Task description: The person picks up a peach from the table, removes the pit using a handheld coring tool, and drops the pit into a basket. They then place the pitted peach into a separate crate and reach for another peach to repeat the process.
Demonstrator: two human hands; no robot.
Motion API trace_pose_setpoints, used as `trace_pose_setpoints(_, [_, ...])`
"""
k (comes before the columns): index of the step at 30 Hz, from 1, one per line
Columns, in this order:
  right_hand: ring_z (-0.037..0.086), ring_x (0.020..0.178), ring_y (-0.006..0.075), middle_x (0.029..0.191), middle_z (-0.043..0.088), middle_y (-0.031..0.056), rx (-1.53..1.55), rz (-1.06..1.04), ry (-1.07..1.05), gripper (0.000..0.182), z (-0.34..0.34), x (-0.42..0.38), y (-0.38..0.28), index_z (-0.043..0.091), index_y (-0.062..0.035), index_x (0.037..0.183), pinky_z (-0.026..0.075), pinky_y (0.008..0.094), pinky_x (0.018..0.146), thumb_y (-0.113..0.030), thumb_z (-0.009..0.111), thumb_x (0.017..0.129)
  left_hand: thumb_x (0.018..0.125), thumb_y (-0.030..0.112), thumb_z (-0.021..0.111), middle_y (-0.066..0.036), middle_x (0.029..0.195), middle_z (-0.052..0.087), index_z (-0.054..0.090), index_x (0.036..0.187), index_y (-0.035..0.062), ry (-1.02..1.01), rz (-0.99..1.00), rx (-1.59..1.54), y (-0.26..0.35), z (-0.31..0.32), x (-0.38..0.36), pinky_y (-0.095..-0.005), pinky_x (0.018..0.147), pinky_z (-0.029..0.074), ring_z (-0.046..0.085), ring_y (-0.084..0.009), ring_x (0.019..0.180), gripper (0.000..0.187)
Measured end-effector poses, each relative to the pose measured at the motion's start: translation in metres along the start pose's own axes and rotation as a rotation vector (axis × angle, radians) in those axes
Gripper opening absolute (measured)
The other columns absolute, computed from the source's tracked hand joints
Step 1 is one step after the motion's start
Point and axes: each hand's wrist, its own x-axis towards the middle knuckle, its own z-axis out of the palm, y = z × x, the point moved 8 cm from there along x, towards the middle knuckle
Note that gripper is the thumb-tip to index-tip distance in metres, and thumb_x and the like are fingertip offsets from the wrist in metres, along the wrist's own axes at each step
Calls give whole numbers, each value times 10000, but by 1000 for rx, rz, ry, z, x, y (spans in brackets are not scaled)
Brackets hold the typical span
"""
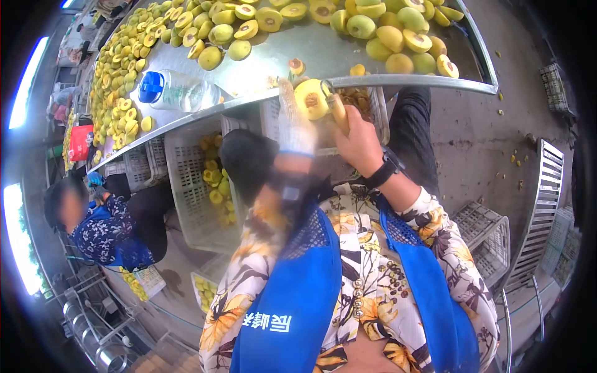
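My left hand (293, 124), in a white glove, grips a yellow peach half (311, 102) near the metal table's front edge. The cut face is turned up and shows a brown centre. My bare right hand (359, 138) is closed around the light-coloured handle of a pitting tool (339, 114). The tool's dark metal end meets the right side of the peach half; its exact shape is hard to make out. A small piece of peach (296, 66) lies on the table just beyond my glove.
Many peach halves (245, 30) cover the metal table (429, 79). A clear bottle with a blue cap (180, 91) lies on it. Below stands a crate (189, 202) with peach pieces. A co-worker (115, 227) sits at left. Crates (482, 239) and a metal rack (540, 205) stand right.
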Motion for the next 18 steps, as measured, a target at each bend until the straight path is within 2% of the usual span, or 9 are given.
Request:
trace_pose_setpoints(2, [556, 790, 450, 805, 585, 272, -30, -2, -46, 336, 3, -8, -4, 458, -11, 1066, 445, 457, 675, -187, 551, 794, 905, 509, 378, -143, 928, 590, 499, 1080, 21, -24, -2, 69, -4, -9, 5, -359, 717, 505, 599, -252, 788, 533])
trace_pose_setpoints(5, [547, 763, 463, 763, 573, 283, -70, -4, -69, 298, 6, -12, -6, 437, -4, 1029, 434, 481, 649, -147, 522, 782, 924, 452, 378, -152, 916, 583, 485, 1082, 16, -70, 43, 84, -9, -13, 10, -368, 691, 517, 600, -258, 784, 476])
trace_pose_setpoints(8, [543, 748, 468, 740, 561, 298, -81, -6, -77, 264, 9, -15, -6, 418, 5, 986, 423, 497, 638, -121, 505, 770, 938, 371, 384, -150, 915, 577, 491, 1079, 22, -84, 187, 192, 0, -5, 0, -360, 700, 517, 599, -251, 786, 391])
trace_pose_setpoints(10, [541, 739, 471, 729, 555, 304, -71, -9, -92, 249, 13, -18, -5, 411, 11, 962, 418, 507, 636, -113, 501, 766, 939, 330, 392, -147, 922, 576, 495, 1076, 25, -60, 316, 483, 18, 9, -22, -363, 689, 518, 598, -247, 786, 349])
trace_pose_setpoints(12, [537, 728, 476, 720, 552, 307, -54, -11, -114, 240, 18, -20, -4, 408, 18, 942, 413, 517, 636, -111, 502, 763, 925, 332, 428, -133, 904, 578, 505, 1063, 22, -75, 364, 563, 23, 12, -27, -342, 650, 510, 596, -229, 748, 348])
trace_pose_setpoints(15, [532, 706, 481, 702, 550, 301, -119, -19, -123, 226, 20, -21, -4, 408, 22, 936, 410, 525, 632, -104, 496, 770, 896, 382, 485, -107, 862, 581, 516, 1048, 18, -132, 245, 323, 15, 5, -14, -298, 584, 492, 595, -199, 679, 395])
trace_pose_setpoints(17, [530, 696, 480, 691, 549, 299, -136, 6, -78, 216, 16, -21, -8, 406, 21, 936, 407, 529, 629, -94, 487, 772, 899, 389, 475, -105, 865, 580, 507, 1064, 26, -144, 62, 108, 3, 5, -12, -299, 583, 492, 596, -203, 695, 399])
trace_pose_setpoints(18, [530, 691, 479, 686, 548, 297, -145, 19, -55, 210, 14, -21, -9, 405, 21, 936, 406, 531, 628, -89, 482, 773, 903, 387, 469, -106, 872, 580, 503, 1070, 29, -116, 38, 84, 2, 6, -14, -300, 589, 493, 596, -205, 708, 396])
